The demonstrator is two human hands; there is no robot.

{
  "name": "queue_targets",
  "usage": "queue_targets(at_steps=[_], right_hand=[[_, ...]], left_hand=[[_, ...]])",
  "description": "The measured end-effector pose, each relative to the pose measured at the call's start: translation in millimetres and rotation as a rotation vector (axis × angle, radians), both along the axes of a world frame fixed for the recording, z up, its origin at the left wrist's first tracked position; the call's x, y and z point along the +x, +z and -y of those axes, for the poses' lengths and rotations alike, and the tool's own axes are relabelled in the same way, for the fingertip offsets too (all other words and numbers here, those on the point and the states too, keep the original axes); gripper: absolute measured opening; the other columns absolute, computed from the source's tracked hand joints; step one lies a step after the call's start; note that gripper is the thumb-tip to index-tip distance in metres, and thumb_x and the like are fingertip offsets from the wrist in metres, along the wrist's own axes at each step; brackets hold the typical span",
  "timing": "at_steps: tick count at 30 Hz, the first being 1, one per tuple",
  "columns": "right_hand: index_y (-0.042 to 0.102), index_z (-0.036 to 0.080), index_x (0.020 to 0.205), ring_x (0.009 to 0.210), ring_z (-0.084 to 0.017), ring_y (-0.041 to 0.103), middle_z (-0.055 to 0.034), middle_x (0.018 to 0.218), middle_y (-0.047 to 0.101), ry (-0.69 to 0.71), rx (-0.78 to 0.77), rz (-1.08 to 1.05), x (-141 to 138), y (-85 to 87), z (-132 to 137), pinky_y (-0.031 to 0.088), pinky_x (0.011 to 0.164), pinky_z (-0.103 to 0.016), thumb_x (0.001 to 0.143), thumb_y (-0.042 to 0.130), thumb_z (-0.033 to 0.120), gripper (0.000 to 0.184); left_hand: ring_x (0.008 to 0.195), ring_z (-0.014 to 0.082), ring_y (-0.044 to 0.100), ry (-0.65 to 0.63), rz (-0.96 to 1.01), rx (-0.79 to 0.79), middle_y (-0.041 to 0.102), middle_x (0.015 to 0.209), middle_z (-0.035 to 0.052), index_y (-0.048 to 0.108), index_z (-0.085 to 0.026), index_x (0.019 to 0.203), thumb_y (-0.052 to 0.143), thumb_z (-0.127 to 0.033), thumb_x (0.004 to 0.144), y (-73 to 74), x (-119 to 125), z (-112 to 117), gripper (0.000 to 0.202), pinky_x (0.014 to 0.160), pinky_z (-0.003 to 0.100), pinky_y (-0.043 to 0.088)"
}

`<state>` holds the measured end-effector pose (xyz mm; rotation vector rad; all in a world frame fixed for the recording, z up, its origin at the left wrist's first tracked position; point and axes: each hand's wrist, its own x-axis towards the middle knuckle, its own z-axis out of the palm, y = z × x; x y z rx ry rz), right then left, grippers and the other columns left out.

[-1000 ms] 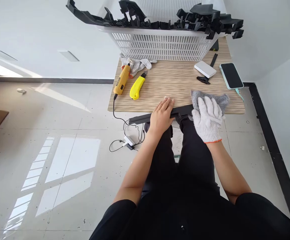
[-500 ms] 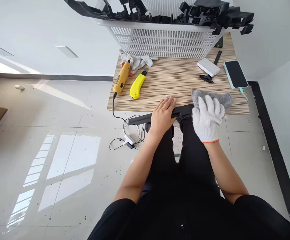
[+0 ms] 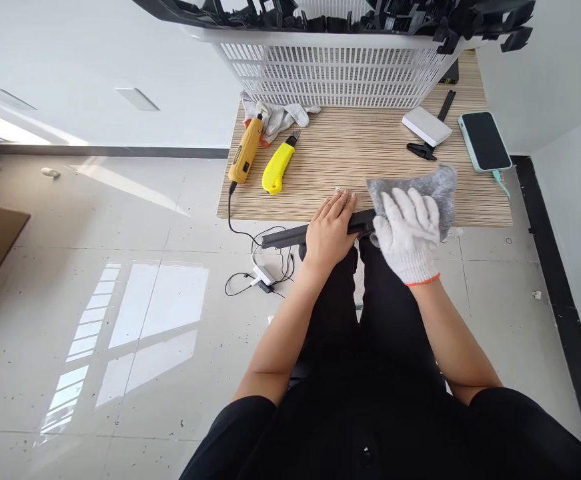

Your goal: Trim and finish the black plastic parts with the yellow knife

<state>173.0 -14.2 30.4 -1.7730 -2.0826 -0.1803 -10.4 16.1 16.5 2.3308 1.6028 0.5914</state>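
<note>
- The wearer's legs were nearest, beneath the black strip.
- The bare left hand lay across the strip, fingers straight and close together, thumb on the near side; it appeared to hold the piece, though its underside was hidden.
- The gloved right hand was palm down, fingers partly bent, with hold of a grey cloth.
- The strip's long axis ran side to side, its right end slightly farther away; the left end jutted past the table's front edge, above the floor.
- From the right hand, the exposed strip lay leftward, the left hand crossing it; how far it continued under glove and cloth could not be told.
- Beyond, on the table, lay a yellow knife, well left of the cloth.
- Farthest stood a white basket.
</note>
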Motion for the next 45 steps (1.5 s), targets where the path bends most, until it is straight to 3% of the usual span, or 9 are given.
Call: queue_targets(at_steps=[8,11,17,20,25,29,35,41,45], right_hand=[[0.055,0.014,0.159,0.145,-0.038,0.055,-0.0194,0.157,0.060,-0.237,0.041,-0.084,43.2,-5.4,7.8,0.043,0.120,-0.059,0.112,0.035,0.043,0.059],[0.056,0.010,0.157,0.143,-0.037,0.057,-0.0206,0.153,0.062,-0.258,0.057,-0.107,47.2,-9.2,8.0,0.045,0.120,-0.057,0.112,0.035,0.040,0.059],[0.062,0.017,0.153,0.139,-0.037,0.061,-0.0179,0.152,0.065,-0.288,0.062,-0.092,38.0,-5.2,-0.8,0.047,0.116,-0.059,0.111,0.034,0.041,0.056],[0.066,0.016,0.149,0.142,-0.038,0.059,-0.0170,0.153,0.065,-0.220,0.057,-0.039,20.7,-0.8,-6.3,0.042,0.120,-0.062,0.110,0.037,0.041,0.055],[0.069,0.015,0.146,0.146,-0.033,0.058,-0.0128,0.151,0.067,0.115,0.000,-0.002,-28.4,1.9,-5.5,0.033,0.130,-0.057,0.110,0.043,0.036,0.050],[0.066,0.009,0.148,0.146,-0.031,0.058,-0.0140,0.152,0.065,0.165,0.008,-0.010,-42.4,-0.6,-3.7,0.034,0.130,-0.052,0.111,0.042,0.035,0.052],[0.068,0.012,0.146,0.144,-0.034,0.059,-0.0157,0.145,0.070,0.018,0.023,-0.035,0.1,1.4,-14.1,0.033,0.129,-0.058,0.111,0.040,0.036,0.052],[0.069,0.012,0.144,0.141,-0.034,0.060,-0.0163,0.141,0.073,-0.071,0.078,-0.003,29.1,2.7,-13.0,0.040,0.124,-0.056,0.111,0.034,0.036,0.053],[0.069,0.012,0.143,0.132,-0.035,0.066,-0.0197,0.139,0.073,-0.248,0.161,-0.050,42.7,-8.4,-6.4,0.049,0.114,-0.054,0.111,0.035,0.041,0.056]], left_hand=[[0.158,0.0299,0.047,0.016,0.012,0.023,0.055,0.165,0.0105,0.056,-0.021,0.157,0.070,-0.022,0.092,-3.9,0.9,1.2,0.066,0.136,0.047,0.035],[0.158,0.0291,0.047,0.021,0.011,0.029,0.055,0.165,0.0095,0.056,-0.021,0.156,0.070,-0.023,0.093,-4.0,1.5,1.1,0.065,0.136,0.046,0.035],[0.158,0.0295,0.047,0.028,-0.020,-0.010,0.054,0.166,0.0093,0.057,-0.021,0.156,0.070,-0.025,0.093,4.6,1.6,1.4,0.064,0.135,0.045,0.037],[0.157,0.0286,0.048,0.010,-0.028,-0.009,0.055,0.165,0.0080,0.057,-0.022,0.156,0.070,-0.022,0.093,6.8,-0.8,0.2,0.065,0.134,0.044,0.039],[0.153,0.0284,0.053,0.001,-0.032,0.010,0.064,0.157,0.0096,0.067,-0.022,0.143,0.063,-0.012,0.091,6.2,-1.4,-0.1,0.052,0.133,0.045,0.041],[0.150,0.0265,0.057,0.012,-0.048,0.023,0.069,0.149,0.0114,0.072,-0.019,0.133,0.056,-0.009,0.092,5.1,-0.4,-0.4,0.045,0.132,0.041,0.041],[0.156,0.0281,0.050,-0.004,-0.039,0.042,0.057,0.163,0.0108,0.057,-0.018,0.155,0.071,-0.019,0.091,2.4,0.7,-1.5,0.066,0.133,0.043,0.040],[0.155,0.0300,0.052,0.035,-0.017,0.058,0.058,0.162,0.0117,0.059,-0.020,0.154,0.074,-0.022,0.091,2.2,7.2,1.9,0.064,0.132,0.045,0.041],[0.156,0.0289,0.051,0.031,-0.013,0.051,0.057,0.163,0.0106,0.058,-0.020,0.155,0.071,-0.018,0.091,1.6,6.6,1.4,0.064,0.133,0.044,0.040]])
